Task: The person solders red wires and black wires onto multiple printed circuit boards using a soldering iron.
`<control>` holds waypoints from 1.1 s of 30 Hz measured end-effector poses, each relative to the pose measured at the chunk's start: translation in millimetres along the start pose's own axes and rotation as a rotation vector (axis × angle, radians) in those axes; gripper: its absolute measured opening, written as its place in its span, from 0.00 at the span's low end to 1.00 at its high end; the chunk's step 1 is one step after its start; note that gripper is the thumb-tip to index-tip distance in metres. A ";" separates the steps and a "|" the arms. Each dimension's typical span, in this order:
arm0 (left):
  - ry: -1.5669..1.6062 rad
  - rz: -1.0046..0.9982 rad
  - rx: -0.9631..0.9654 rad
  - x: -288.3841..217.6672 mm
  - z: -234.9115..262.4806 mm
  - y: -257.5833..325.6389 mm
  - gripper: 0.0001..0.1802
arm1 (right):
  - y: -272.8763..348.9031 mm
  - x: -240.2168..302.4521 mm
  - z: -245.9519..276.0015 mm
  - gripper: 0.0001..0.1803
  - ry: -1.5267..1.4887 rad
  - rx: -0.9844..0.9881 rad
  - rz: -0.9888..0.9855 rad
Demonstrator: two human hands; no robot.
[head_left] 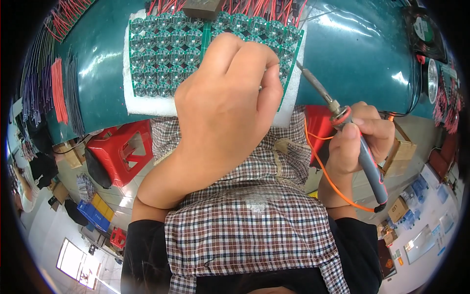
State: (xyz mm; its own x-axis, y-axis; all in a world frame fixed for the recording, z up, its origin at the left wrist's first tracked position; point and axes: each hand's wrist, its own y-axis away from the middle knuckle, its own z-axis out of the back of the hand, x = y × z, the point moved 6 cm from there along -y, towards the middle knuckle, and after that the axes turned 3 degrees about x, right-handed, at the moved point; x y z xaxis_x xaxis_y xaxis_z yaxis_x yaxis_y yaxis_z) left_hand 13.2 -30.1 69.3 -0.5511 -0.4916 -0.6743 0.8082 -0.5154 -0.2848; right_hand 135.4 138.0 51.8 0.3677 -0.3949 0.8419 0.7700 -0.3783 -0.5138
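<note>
Soldering at a panel of round LED boards

Left hand (223, 105) pinches closed over the green panel (166, 49); right hand (360, 142) grips the soldering iron (342, 117), its long axis slanting up-left, tip just right of the left fingers.

A panel of small round green circuit boards (166, 51) lies on a white foam sheet (147, 104) atop the glossy teal tabletop (352, 54). Red wires (254, 7) fringe the far edge. The grey soldering iron with red trim (368, 161) trails an orange cord (333, 183). Nearer, a checked apron (249, 225) shows red, white and dark lines; left, a red plastic stool (125, 147).
</note>
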 end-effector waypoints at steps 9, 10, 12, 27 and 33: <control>-0.027 -0.012 -0.009 -2.3 -2.0 -1.7 0.07 | 0.5 -7.5 1.8 0.12 -0.021 -0.020 -0.087; -0.028 -0.001 -0.007 -2.5 -1.9 -2.1 0.07 | -0.2 -7.3 2.2 0.12 -0.021 -0.019 -0.086; -0.025 -0.005 -0.010 -2.2 -1.2 -2.6 0.07 | -1.4 -4.7 0.8 0.12 -0.005 0.002 -0.068; -0.036 -0.038 -0.068 1.5 -8.0 -8.4 0.07 | -13.1 -5.8 -3.8 0.11 -0.010 -0.030 -0.085; -0.051 -0.052 -0.065 -0.1 -6.3 -9.0 0.06 | -12.3 -4.6 -6.2 0.09 0.008 -0.019 -0.095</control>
State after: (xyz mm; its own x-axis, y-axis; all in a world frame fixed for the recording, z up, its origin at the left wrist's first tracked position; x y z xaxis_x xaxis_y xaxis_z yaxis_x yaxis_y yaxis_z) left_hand 7.3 -21.0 67.6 -0.6014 -0.5008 -0.6225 0.7889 -0.4956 -0.3634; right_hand 121.0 139.3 53.2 0.2892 -0.3632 0.8857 0.7910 -0.4305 -0.4348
